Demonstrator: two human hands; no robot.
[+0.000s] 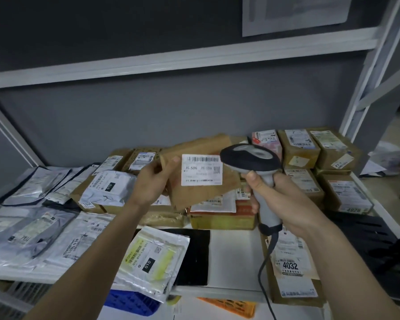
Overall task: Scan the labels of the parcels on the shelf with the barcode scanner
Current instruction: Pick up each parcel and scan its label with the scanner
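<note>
Left hand (pixel 151 181) grips a brown parcel (pixel 203 195) by its edge, lifted above the shelf (pixel 231 255), white label (pixel 201 170) facing up. Right hand (pixel 286 199) is wrapped round the scanner (pixel 254 167) handle, its head just right of that label.

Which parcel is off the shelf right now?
The flat brown cardboard parcel with the white label, held up by the left hand; every other parcel lies on the shelf.
</note>
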